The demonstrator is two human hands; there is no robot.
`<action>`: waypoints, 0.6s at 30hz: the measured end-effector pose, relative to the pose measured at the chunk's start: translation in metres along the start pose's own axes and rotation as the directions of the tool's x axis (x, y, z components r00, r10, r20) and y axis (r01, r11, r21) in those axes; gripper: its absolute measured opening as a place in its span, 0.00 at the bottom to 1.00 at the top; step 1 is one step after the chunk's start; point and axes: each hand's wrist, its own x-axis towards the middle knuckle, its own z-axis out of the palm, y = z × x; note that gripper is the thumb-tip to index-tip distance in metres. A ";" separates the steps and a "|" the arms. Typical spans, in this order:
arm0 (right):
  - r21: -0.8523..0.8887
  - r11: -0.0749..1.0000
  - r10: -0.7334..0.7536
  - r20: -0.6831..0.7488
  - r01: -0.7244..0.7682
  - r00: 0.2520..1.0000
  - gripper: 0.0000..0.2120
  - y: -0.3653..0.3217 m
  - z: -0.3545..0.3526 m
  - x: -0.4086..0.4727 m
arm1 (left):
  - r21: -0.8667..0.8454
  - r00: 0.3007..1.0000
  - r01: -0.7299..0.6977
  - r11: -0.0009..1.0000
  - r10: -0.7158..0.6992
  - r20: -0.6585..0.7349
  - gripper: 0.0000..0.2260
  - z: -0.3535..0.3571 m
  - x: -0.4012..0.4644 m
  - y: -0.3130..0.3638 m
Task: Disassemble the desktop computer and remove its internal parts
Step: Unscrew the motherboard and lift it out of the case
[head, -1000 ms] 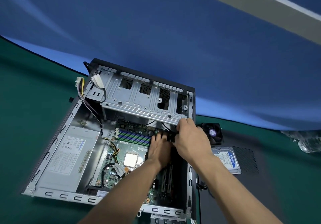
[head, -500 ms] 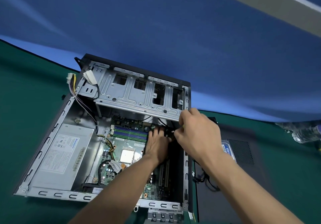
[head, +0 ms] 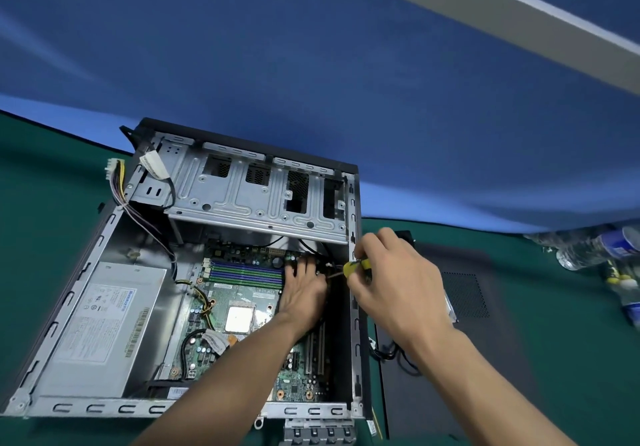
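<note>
An open desktop case [head: 65, 310] lies flat on the green table. Inside are a green motherboard [head: 242, 293], a grey power supply [head: 104, 328] at left and a metal drive cage [head: 256, 199] at the back. My left hand [head: 303, 293] lies palm-down on the motherboard near the case's right wall, fingers stretched toward the back. My right hand [head: 398, 279] grips a yellow-handled screwdriver [head: 356, 267] just over the right wall, its tip pointing left toward my left fingertips. What the tip touches is hidden.
The black side panel [head: 467, 359] lies right of the case, with a hard drive's edge [head: 450, 310] showing past my right wrist. Plastic bottles [head: 595, 248] lie at the far right. A loose cable bundle with a white plug [head: 114, 172] hangs over the case's back-left corner.
My right hand has drawn back to the right over the case wall and the yellow screwdriver now shows in it. My left hand stays on the motherboard. The view shifted slightly.
</note>
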 end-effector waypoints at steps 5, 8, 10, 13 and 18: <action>0.011 1.000 -0.004 0.017 0.004 1.000 0.10 0.003 0.002 -0.006 | 0.127 0.999 -0.027 0.992 0.032 -0.040 0.13 0.001 0.002 0.002; 0.014 1.000 0.001 0.016 -0.001 1.000 0.09 0.003 0.002 -0.007 | 0.129 0.998 -0.021 0.991 0.028 -0.052 0.12 0.000 0.000 0.002; 0.010 1.000 0.013 0.012 -0.013 1.000 0.09 0.003 0.002 -0.007 | 0.127 0.998 -0.032 0.991 0.037 -0.042 0.12 -0.001 -0.001 0.002; 0.005 1.000 0.025 0.012 -0.025 1.000 0.08 0.003 0.004 -0.007 | 0.134 0.997 -0.046 0.990 0.054 -0.055 0.14 -0.001 -0.002 0.000; 0.000 0.999 0.035 0.009 -0.035 0.999 0.08 0.003 0.006 -0.008 | 0.248 0.994 -0.084 0.965 0.098 -0.046 0.15 -0.001 0.001 0.001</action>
